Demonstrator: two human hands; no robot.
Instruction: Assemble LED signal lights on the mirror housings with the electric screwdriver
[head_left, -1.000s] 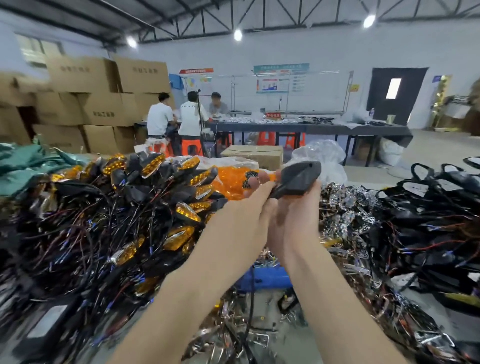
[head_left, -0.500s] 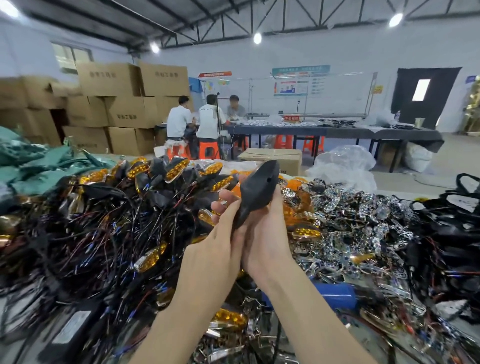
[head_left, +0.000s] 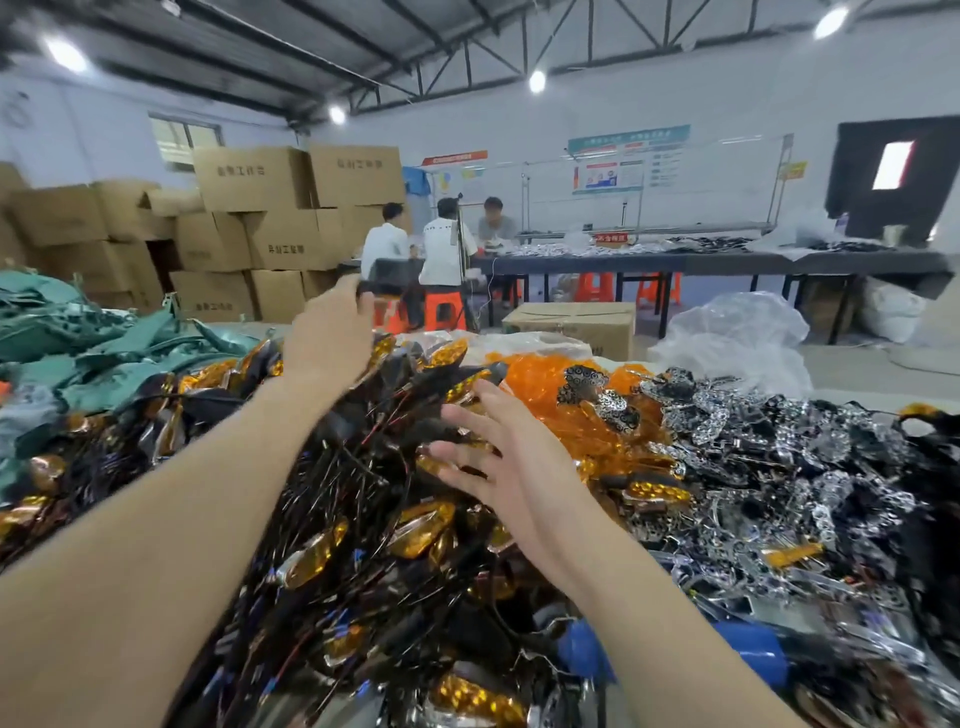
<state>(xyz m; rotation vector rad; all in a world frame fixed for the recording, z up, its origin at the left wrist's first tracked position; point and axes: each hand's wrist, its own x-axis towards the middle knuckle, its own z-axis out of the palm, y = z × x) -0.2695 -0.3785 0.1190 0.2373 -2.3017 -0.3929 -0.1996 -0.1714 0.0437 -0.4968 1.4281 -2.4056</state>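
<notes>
Cartons (head_left: 291, 208) are standing stacked at the back of the hall, far behind the work. On the left, the left grip (head_left: 330, 338) is hanging far out over the heap of wired lights (head_left: 322, 551), arm nearly straight, back of the hand facing the camera. Its fingers are lying curled by something dark at their tips, but blur and the dark far surface (head_left: 675, 262) behind are making it impossible to tell whether it is holding anything. Nearer and to the right, the right grip (head_left: 506, 467) is hovering wide and holding nothing, fingers spread and pointing forward-left, close above the same heap. Amber lenses (head_left: 550, 384) are lying just beyond its fingertips, and chrome reflectors (head_left: 753, 441) are piling further right. Lowest and rightmost, the blue screwdriver (head_left: 748, 649) is lying with its long axis across the view, one end passing under the right forearm. That is placing it back towards the body from the right grip, and the right arm is probably the nearer one for taking it.
</notes>
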